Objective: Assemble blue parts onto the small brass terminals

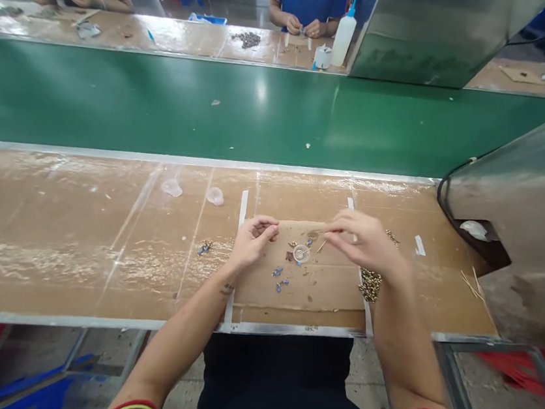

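Note:
My left hand [253, 238] is over the left side of a cardboard sheet [326, 289], thumb and fingertips pinched together. Whatever small thing it may hold is too small to make out. Slightly blurred, my right hand [361, 241] grips a thin wooden stick [321, 245] that points down toward the sheet. Between the hands sits a small clear round cup [301, 254]. Around it lie small brass pieces [293, 243] and a dark brown bit [289, 256]. Nearer me are several small blue-and-metal parts [281, 285].
A heap of brass pieces [370, 285] lies by my right forearm, with loose sticks [472, 285] farther right. More blue parts [204, 248] are left of the sheet. Beyond runs a green conveyor belt [166, 104]. A metal housing [524, 194] bounds the right; co-workers' hands [303, 25] work opposite.

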{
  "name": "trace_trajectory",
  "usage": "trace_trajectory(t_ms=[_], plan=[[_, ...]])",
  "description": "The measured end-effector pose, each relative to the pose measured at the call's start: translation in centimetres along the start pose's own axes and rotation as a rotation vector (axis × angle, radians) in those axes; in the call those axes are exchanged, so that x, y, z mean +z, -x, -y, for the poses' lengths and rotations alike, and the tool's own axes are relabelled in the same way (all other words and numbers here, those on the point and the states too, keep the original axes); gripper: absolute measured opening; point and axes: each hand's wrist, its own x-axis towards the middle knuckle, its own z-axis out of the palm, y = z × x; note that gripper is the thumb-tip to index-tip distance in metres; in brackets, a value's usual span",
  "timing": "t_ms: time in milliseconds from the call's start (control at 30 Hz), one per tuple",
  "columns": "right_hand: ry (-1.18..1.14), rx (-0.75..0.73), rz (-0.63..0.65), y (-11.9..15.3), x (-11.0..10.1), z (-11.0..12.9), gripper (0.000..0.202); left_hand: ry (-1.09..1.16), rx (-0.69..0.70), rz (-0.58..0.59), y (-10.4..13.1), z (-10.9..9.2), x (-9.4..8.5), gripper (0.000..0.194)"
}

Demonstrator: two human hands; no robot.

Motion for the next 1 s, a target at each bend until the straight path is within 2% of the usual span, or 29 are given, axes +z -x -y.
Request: trace_trajectory(t_ms=[133, 267, 367, 500, 700, 1000], plan=[[-0.155, 0.068, -0.005, 0.2, 2.6, -1.2, 0.022, -0.005, -0.039, -0.015, 0.1, -0.2, 0.0, 0.04], [-0.225, 0.052, 0.046, 1.0, 4.1, -1.9, 0.019, -0.017, -0.069, -0.019, 0.3, -0.2, 0.2, 0.039], [-0.214, 0.053, 0.073, 1.4, 4.2, -1.6, 0.019, -0.041, -0.067, -0.027, 0.4, 0.0, 0.3, 0.037], [-0.205, 0.033, 0.022, 1.4, 4.0, -1.4, 0.016, -0.056, -0.06, -0.042, 0.5, 0.2, 0.2, 0.036], [-0.157, 0.028, 0.072, 1.5, 4.1, -1.6, 0.017, -0.073, -0.055, -0.051, 0.7, 0.3, 0.3, 0.034], [-0.163, -0.018, 0.037, 1.5, 4.5, -1.7, 0.016, -0.019, -0.007, -0.075, 1.1, -0.8, 1.0, 0.036]])
